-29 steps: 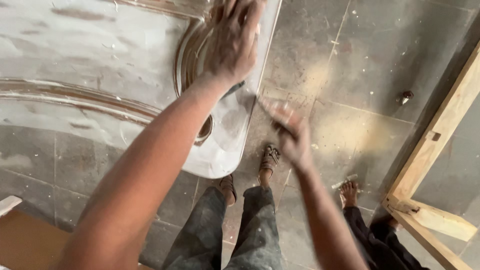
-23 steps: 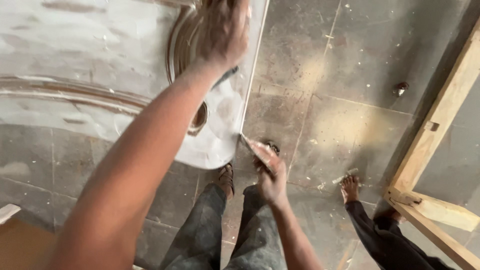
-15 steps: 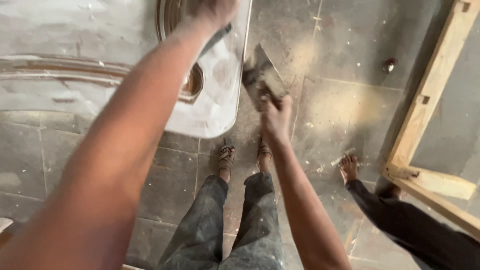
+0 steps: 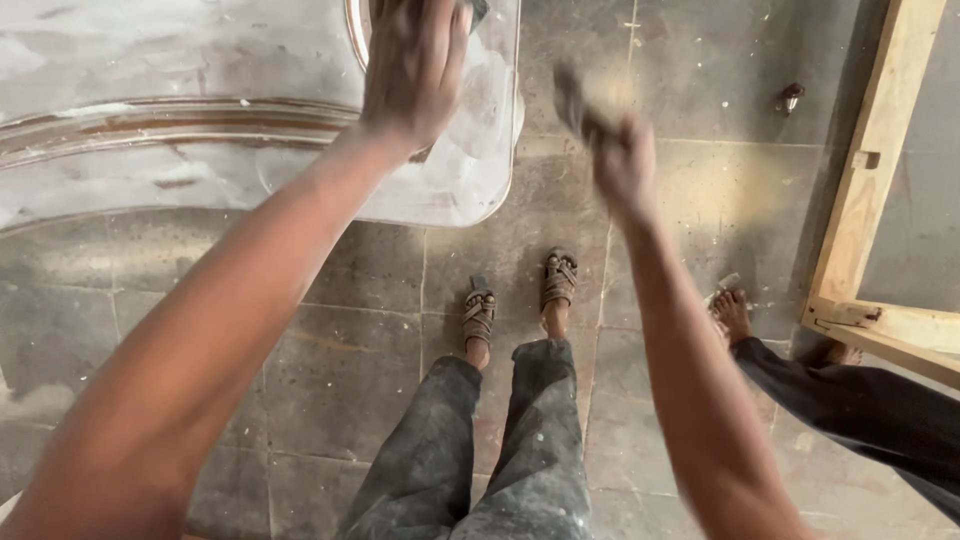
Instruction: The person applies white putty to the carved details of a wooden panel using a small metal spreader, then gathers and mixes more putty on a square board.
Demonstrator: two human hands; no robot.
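Observation:
My left hand [image 4: 412,62] lies flat, fingers spread, on a white-coated carved wooden panel [image 4: 150,140] with curved raised mouldings, near its right edge. My right hand [image 4: 622,160] is raised beside the panel's corner and grips a flat scraper blade [image 4: 572,95], which is blurred by motion. The blade is off the panel, in the air to its right.
My legs in dusty grey trousers and sandals [image 4: 520,290] stand on the grey tiled floor [image 4: 700,200]. Another person's bare foot [image 4: 732,312] and dark trouser leg are at the right. A pale wooden frame [image 4: 870,170] stands at the far right. A small metal object [image 4: 790,97] lies on the floor.
My right hand has risen from low near my feet up beside the panel's edge with the scraper. My left hand has stayed pressed on the panel.

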